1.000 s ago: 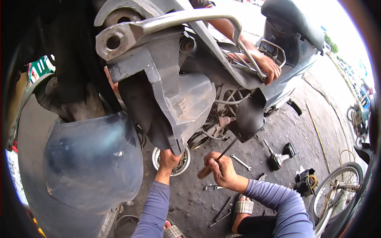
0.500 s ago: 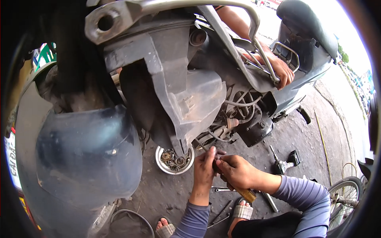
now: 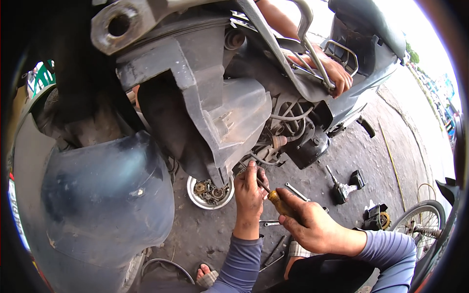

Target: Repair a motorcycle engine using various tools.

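Note:
My right hand (image 3: 317,224) is closed round the amber handle of a screwdriver (image 3: 279,201). The screwdriver's shaft slants up and left to the fingers of my left hand (image 3: 249,195). That hand is closed too, thumb up, just under the lower edge of the motor scooter's grey plastic cover (image 3: 234,122). What its fingers pinch is hidden. Cables and hoses (image 3: 288,129) of the exposed engine area hang just above both hands. To the left of my left hand, a white bowl (image 3: 194,200) of greasy metal parts stands on the ground, partly covered by the scooter's plastic.
Another person's hand (image 3: 337,78) rests on the scooter's metal rail. A power driver (image 3: 342,190) lies on the ground to the right, near a bicycle wheel (image 3: 425,219). Wrenches (image 3: 295,191) lie behind my right hand. A dark blue fender (image 3: 107,190) fills the left.
My right hand has drawn back down and right from my left hand, uncovering the screwdriver's shaft and upper handle. The handle has turned from pointing downward beneath the hand to lying in the grip.

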### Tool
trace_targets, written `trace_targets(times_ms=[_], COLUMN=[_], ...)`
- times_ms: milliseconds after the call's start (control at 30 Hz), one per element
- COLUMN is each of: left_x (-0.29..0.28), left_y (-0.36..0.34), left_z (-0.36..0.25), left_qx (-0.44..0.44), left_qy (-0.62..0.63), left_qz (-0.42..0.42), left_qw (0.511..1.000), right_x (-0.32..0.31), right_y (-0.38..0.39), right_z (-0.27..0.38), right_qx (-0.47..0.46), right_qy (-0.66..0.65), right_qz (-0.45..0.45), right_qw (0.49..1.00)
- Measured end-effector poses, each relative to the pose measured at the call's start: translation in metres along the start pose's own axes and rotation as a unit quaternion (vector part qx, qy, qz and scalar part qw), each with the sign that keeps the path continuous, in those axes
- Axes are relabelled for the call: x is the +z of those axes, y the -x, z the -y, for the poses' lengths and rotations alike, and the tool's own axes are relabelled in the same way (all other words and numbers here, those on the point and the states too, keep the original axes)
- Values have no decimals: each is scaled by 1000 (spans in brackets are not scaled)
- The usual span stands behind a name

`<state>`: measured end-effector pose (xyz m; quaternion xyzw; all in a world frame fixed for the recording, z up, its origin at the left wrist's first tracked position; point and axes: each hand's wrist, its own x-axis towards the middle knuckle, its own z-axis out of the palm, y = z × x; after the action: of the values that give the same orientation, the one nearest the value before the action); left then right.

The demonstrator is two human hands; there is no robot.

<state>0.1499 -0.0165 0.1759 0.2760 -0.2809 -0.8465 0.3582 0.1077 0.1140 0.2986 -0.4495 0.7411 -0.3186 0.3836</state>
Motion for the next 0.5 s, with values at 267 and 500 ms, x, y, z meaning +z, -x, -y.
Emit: trace_targets(times_ms=[267,500], left_x=[25,30], left_y=[-6,-22], left_z=[-9,6], left_qx=[-12,-5], left_qy=[-7,4], left_qz=[4,41], left_qw=[1000,999], right_x=[-66,-127], right_y=[-30,-63], right_z=[29,-3], right_qx=[157,232], right_qy=[-73,-323], right_qz=[89,189], right_qw=[981,898])
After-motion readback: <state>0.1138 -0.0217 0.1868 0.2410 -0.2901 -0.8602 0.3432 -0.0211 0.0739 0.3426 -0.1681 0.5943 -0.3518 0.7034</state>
